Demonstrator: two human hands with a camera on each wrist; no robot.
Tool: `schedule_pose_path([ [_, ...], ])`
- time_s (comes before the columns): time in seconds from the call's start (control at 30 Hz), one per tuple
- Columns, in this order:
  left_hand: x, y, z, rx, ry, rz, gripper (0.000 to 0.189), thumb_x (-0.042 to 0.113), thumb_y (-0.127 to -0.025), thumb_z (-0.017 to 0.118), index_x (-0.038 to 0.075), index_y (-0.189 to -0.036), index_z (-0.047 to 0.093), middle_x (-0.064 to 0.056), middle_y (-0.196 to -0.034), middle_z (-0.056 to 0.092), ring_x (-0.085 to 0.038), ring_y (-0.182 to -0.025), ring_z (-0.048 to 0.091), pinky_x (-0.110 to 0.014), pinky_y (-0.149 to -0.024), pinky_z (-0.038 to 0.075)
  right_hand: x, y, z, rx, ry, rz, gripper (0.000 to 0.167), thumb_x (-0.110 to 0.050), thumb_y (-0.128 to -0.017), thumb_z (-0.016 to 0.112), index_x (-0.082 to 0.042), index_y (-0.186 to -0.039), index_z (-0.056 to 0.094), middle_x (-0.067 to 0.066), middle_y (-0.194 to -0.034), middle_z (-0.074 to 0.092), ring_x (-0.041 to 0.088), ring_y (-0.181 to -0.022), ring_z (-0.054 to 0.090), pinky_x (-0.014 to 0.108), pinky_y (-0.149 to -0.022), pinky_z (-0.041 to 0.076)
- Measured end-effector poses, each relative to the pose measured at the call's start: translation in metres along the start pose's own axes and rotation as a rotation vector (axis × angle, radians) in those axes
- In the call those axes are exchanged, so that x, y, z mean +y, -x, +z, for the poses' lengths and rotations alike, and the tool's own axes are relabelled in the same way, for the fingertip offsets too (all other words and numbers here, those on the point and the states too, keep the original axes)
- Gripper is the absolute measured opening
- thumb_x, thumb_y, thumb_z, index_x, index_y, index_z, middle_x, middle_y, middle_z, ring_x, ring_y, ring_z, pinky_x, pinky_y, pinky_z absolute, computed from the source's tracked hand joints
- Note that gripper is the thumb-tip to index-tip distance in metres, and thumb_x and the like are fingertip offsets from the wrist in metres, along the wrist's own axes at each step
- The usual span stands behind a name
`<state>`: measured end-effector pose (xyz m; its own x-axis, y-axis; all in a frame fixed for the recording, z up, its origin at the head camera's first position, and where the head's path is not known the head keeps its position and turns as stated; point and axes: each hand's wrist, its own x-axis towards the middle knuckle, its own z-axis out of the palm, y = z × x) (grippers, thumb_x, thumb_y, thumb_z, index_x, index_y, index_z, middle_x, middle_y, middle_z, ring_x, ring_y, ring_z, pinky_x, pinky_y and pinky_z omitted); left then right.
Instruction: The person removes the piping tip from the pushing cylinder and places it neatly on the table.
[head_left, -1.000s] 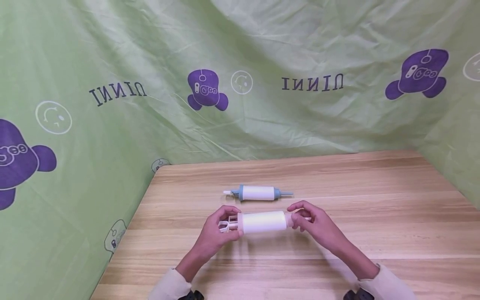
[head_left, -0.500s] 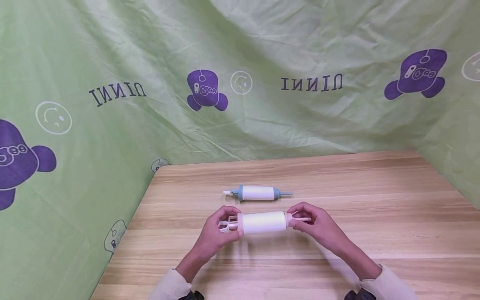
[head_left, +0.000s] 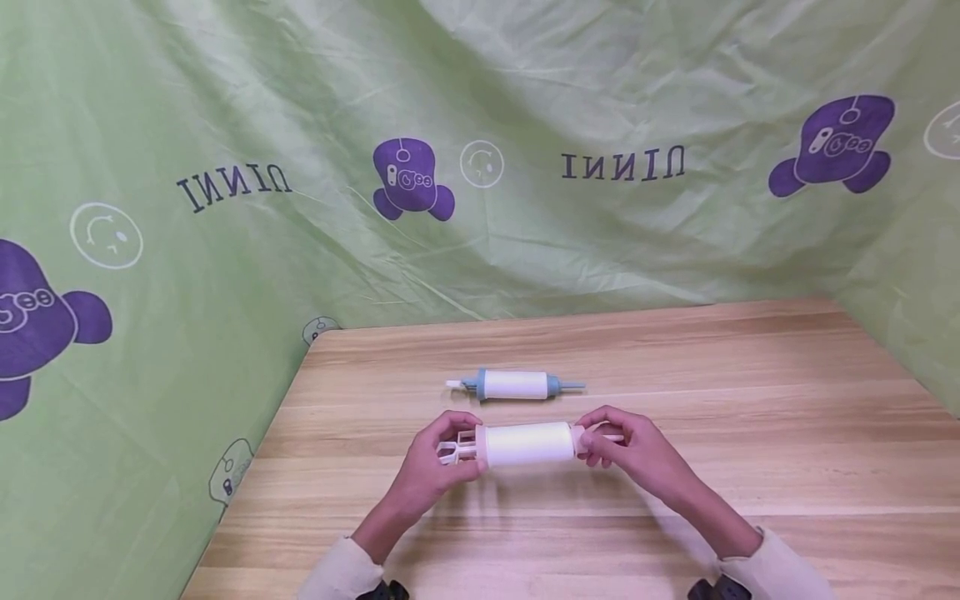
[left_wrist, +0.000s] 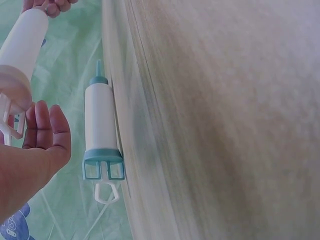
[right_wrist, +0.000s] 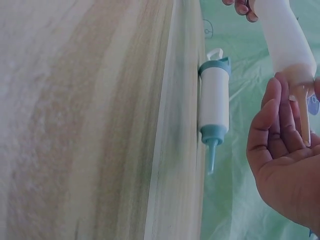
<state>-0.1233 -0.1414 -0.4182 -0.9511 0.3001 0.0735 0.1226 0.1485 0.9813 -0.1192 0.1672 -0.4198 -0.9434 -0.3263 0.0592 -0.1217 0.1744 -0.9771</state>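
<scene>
In the head view a syringe with a white barrel and pink ends lies level between both hands, held above the table. My left hand grips its pink collar, thumb on the near side and fingers on the far side; the white pull handle sticks out inside that grasp. At the other end my right hand pinches the pink cap, and the thin nozzle runs along the palm in the right wrist view. Behind them a blue-and-white syringe lies on the table, its nozzle to the right.
The wooden table stretches out on both sides of the hands. Green cloth printed with purple figures hangs behind it and at both sides.
The right thumb and fingers have shifted their hold around the pink cap, baring more of the nozzle half a second ago. The left hand and both syringes stay in place.
</scene>
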Motion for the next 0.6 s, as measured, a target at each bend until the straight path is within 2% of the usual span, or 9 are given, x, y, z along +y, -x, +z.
schedule_pose_path([
  [0.33, -0.0008, 0.0003, 0.0002, 0.003, 0.025, -0.004, 0.047, 0.004, -0.076, 0.079, 0.004, -0.119, 0.061, -0.015, -0.115, 0.064, -0.027, -0.1, 0.062, -0.034, -0.083, 0.054, 0.0005, 0.0012, 0.0, 0.008, -0.038, -0.015, 0.034, -0.014, -0.093, 0.073, 0.001, -0.12, 0.061, 0.019, -0.109, 0.068, 0.041, -0.095, 0.067, 0.043, -0.078, 0.057],
  [0.47, -0.0005, 0.0002, 0.0005, 0.001, 0.044, -0.009, 0.047, 0.002, -0.075, 0.078, 0.003, -0.119, 0.06, -0.016, -0.115, 0.064, -0.027, -0.1, 0.062, -0.034, -0.082, 0.055, -0.0004, 0.0019, -0.0009, 0.004, -0.05, -0.029, 0.034, -0.013, -0.093, 0.072, 0.002, -0.121, 0.06, 0.02, -0.111, 0.066, 0.038, -0.095, 0.068, 0.043, -0.078, 0.057],
  [0.6, 0.0, -0.0001, 0.001, 0.006, 0.047, -0.013, 0.047, 0.001, -0.075, 0.078, 0.003, -0.119, 0.061, -0.016, -0.116, 0.064, -0.027, -0.1, 0.062, -0.035, -0.082, 0.055, -0.0012, 0.0015, -0.0006, 0.023, -0.028, -0.032, 0.032, -0.014, -0.095, 0.07, 0.001, -0.122, 0.061, 0.017, -0.106, 0.068, 0.029, -0.088, 0.069, 0.036, -0.074, 0.057],
])
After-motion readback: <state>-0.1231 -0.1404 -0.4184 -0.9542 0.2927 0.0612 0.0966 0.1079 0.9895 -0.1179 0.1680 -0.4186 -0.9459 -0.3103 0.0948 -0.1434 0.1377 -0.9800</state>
